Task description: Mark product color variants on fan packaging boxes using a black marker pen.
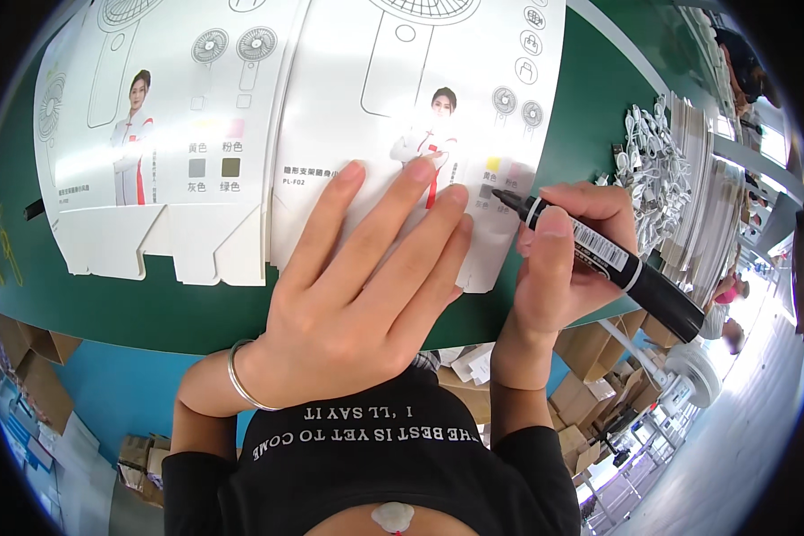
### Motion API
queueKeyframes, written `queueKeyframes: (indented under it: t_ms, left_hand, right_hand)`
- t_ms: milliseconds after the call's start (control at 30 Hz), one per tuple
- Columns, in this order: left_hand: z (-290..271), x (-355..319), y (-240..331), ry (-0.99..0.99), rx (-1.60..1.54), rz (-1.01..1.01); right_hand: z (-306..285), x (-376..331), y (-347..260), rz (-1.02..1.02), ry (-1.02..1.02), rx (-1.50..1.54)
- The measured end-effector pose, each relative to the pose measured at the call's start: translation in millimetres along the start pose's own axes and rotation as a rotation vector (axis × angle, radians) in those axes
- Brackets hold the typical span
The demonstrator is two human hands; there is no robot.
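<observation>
My left hand (pixel 366 277) lies flat with fingers stretched on a white unfolded fan box (pixel 339 116), pressing it to the table. That box carries a line drawing of a small fan, a printed figure and colour squares. My right hand (pixel 563 259) grips a black marker pen (pixel 661 290), uncapped. Its dark tip points left at the printed grey square near the box's right edge; whether it touches cannot be told. Beside it on the left lies a second white fan box (pixel 174 134) with the same print, its flaps toward me.
The boxes lie on a green table (pixel 143 313). White coiled cables (pixel 648 170) are heaped at the right, beside a stack of flat white card (pixel 688 179). A small black cylinder (pixel 34 210) sits at the left. Cardboard cartons (pixel 590 402) stand below, and people are at the far right.
</observation>
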State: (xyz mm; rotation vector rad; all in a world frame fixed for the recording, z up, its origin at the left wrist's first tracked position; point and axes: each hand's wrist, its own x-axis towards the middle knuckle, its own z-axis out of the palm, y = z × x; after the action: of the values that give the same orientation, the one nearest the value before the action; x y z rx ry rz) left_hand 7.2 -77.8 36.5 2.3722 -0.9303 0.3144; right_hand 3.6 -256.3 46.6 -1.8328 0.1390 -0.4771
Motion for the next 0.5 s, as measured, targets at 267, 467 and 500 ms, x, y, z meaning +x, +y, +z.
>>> queueKeyframes:
  t_ms: [267, 467, 500]
  left_hand:
    - [2.1, 1.0, -1.7, 0.013, 0.045, 0.013]
    - [2.4, 0.6, -1.1, -0.009, 0.040, 0.008]
    - [1.3, 1.2, -1.2, -0.012, 0.041, 0.010]
  right_hand:
    - [1.4, 5.8, 2.5, -0.129, -0.050, -0.177]
    - [-0.4, 5.4, 4.2, -0.116, -0.050, -0.135]
    - [0.2, 5.2, 5.1, -0.098, -0.026, -0.102]
